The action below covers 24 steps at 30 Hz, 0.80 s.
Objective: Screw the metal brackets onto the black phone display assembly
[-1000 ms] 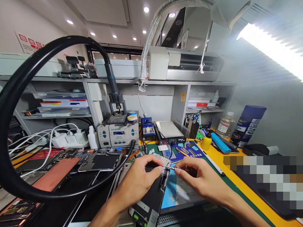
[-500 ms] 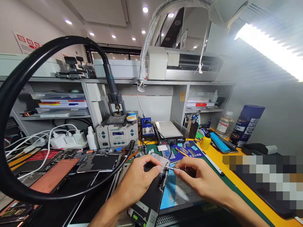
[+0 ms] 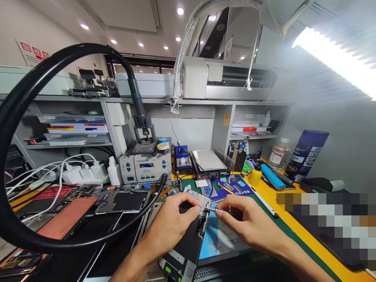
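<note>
An opened phone (image 3: 188, 239) lies on the bench in front of me, its black inner side up. My left hand (image 3: 172, 223) rests on the phone's upper part, with thumb and fingers pinched at its top right corner. My right hand (image 3: 245, 221) is closed around a thin metal tool (image 3: 214, 209), a small screwdriver or tweezers, whose tip touches that same corner. The two hands nearly meet there. A blue work mat (image 3: 220, 237) lies under the phone's right side.
A thick black hose (image 3: 35, 90) loops across the left of the view down to a rework station (image 3: 146, 166). Dismantled phones and a copper-coloured panel (image 3: 67, 217) lie at left. Bottles, a blue spray can (image 3: 307, 154) and tools stand at right on the yellow bench edge (image 3: 296, 227).
Almost nothing has changed. Both hands hold the same pose at the phone's top corner; the view has shifted very slightly.
</note>
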Available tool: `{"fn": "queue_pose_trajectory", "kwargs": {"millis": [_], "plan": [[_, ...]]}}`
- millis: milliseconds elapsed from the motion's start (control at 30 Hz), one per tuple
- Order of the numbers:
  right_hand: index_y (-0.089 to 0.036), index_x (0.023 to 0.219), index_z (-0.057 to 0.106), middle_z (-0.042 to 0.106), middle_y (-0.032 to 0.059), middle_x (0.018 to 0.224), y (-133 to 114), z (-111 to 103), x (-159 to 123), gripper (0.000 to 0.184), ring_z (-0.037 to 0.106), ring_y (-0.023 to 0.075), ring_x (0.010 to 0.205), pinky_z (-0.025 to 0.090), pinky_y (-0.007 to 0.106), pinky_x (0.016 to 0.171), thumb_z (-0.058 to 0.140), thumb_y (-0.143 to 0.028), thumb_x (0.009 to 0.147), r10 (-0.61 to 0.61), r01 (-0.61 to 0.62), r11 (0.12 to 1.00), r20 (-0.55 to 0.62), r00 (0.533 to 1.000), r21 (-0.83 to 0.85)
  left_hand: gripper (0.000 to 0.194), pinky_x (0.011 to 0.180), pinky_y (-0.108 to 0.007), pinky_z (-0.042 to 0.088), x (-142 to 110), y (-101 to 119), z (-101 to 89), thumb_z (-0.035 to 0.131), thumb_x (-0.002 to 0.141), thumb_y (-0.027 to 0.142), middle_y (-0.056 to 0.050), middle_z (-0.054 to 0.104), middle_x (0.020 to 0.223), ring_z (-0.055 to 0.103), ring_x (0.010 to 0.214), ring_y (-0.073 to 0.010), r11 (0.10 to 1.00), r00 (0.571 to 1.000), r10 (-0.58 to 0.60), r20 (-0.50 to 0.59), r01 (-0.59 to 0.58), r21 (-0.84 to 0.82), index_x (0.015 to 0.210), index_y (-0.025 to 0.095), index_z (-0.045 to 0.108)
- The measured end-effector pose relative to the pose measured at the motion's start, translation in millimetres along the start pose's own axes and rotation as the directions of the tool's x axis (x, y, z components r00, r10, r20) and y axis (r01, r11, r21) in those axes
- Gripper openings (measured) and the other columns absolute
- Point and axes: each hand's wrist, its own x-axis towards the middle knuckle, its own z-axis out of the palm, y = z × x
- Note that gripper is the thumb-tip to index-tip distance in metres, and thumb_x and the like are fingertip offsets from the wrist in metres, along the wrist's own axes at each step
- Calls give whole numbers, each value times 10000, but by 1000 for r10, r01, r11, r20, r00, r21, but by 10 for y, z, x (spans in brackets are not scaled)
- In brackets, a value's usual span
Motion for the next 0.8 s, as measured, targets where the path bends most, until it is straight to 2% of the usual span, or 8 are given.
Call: {"fn": "queue_pose_trajectory", "kwargs": {"millis": [133,367,800], "plan": [[-226,865,729,740,-7,851,8,-7,-1,186,643,189,779,441,283,673,595,-330,941,-6,6,1000,-3,1000,-5,190,785,-336,440,14,-6,-6,608,837,342,-37,717,865,617,825,-221,1000,1000,-1,3,1,4,844,181,709],[-235,862,724,735,-16,843,20,7,-4,174,640,184,778,436,277,669,597,-325,941,-18,18,1000,-8,1000,-6,219,685,-324,425,-8,-46,4,589,852,371,-20,690,787,583,723,-199,1000,1000,-12,15,12,9,860,181,698],[-225,853,724,733,-7,838,-1,4,-8,175,633,186,773,432,284,670,608,-330,930,-17,17,1000,-10,1000,-3,186,761,-336,422,3,-10,2,615,831,345,-26,699,821,593,782,-212,1000,1000,-10,-3,10,-16,832,186,711]]}}
